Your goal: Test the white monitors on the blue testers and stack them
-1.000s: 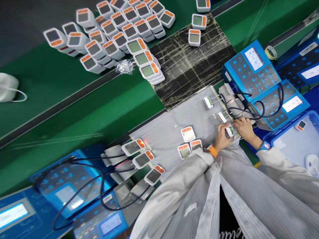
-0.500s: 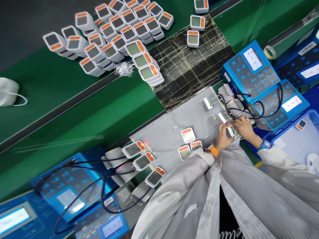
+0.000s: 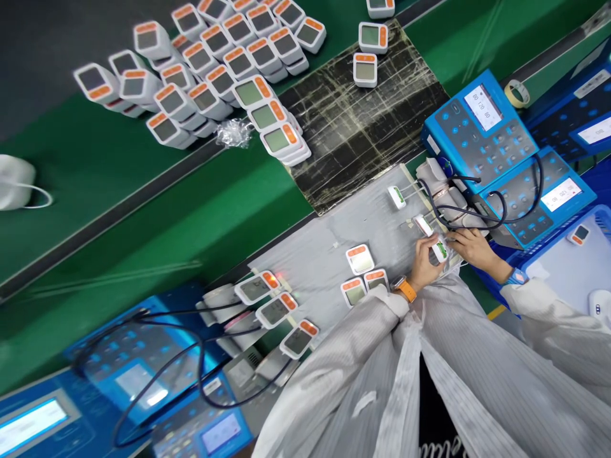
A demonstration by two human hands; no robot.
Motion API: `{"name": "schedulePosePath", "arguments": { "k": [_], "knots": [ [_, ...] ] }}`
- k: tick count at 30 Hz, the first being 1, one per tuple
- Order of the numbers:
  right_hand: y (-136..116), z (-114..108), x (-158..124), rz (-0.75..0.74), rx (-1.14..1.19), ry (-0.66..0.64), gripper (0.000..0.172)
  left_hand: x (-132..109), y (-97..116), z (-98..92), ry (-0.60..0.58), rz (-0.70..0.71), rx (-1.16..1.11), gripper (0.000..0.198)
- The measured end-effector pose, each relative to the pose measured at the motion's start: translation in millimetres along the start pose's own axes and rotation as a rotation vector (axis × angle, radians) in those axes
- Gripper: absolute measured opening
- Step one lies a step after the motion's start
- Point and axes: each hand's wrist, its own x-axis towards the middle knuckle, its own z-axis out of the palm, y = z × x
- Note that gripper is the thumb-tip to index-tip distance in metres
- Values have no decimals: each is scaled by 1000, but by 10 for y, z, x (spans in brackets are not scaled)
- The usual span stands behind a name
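My left hand (image 3: 424, 266), with an orange watch band at the wrist, grips a small white blood pressure monitor (image 3: 440, 250) between thumb and fingers. A green strip shows on the monitor's upward side. Close against its right side is my right hand (image 3: 473, 249), fingers bent together; what they pinch is hidden. Just beyond the left fingertips lies a second white monitor (image 3: 422, 224) on a thin tube. Farther off, a third monitor (image 3: 396, 197) with a green strip is also tubed to the white cuffs (image 3: 432, 173).
Blue testers (image 3: 482, 127) with black hoses stand at right, above a blue bin (image 3: 539, 261). Three monitors (image 3: 359, 259) lie on the grey mat (image 3: 334, 238). More hosed monitors (image 3: 277, 310) sit at left. Stacked monitors (image 3: 214, 41) fill the green bench's far side.
The view has shifted slightly. The held monitor has tilted a little in my left hand, and my right hand remains at its side.
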Motion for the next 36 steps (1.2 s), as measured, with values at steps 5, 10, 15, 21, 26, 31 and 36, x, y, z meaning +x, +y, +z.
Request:
{"name": "schedulePosePath", "arguments": {
  "k": [5,10,15,21,26,31,36],
  "knots": [
    [-3,14,1,31,22,0,27,11,10,-12,-10,7,0,63],
    [-3,20,19,8,42,-9,29,20,20,12,10,21,55,64],
    [11,3,36,22,33,-24,31,64,57,58,-19,9,67,70],
    [30,-106,-10,-81,36,-1,30,68,200,166,-27,-50,75,72],
    [80,-54,-25,-148,-53,141,28,89,198,227,-78,-65,138,62],
    [57,-129,0,-138,34,165,26,144,266,198,-126,-59,202,47],
    [-345,-592,336,92,79,199,23,-124,438,-409,-167,-2,282,31]
  ]
}}
